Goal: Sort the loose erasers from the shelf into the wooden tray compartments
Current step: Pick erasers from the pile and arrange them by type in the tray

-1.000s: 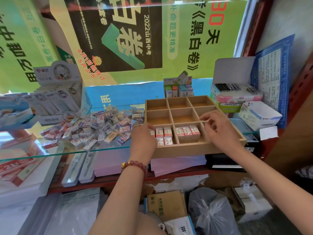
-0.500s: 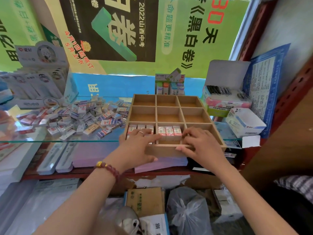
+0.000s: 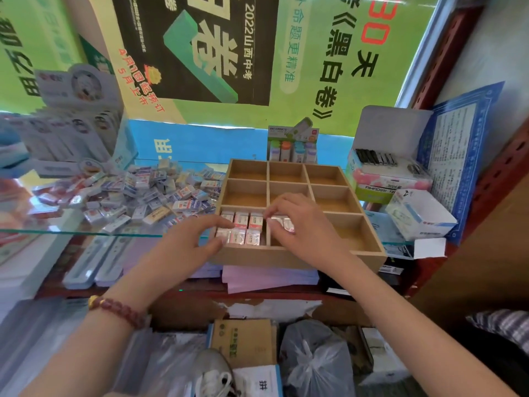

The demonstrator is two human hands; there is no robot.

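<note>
The wooden tray (image 3: 300,256), divided into a grid of compartments, sits on the glass shelf. Its front-left compartment holds two rows of wrapped erasers (image 3: 246,229). More erasers (image 3: 282,222) stand in the front-middle compartment, partly hidden. My right hand (image 3: 300,224) lies over that compartment with its fingertips resting on those erasers. My left hand (image 3: 191,242) is at the tray's front-left corner, index finger stretched to the edge of the front-left rows, thumb by the tray's front wall. A pile of loose erasers (image 3: 137,193) lies on the glass left of the tray.
The glass shelf edge (image 3: 86,233) runs along the front. Boxes of stationery (image 3: 386,179) and a small white box (image 3: 420,216) stand right of the tray, correction-tape packs (image 3: 292,150) behind it, display boxes (image 3: 71,133) at the far left. Bags and cartons lie below.
My right hand has shifted left from the front-right compartment to the front-middle one. My left hand has opened out and now reaches the front-left rows. The view has also shifted.
</note>
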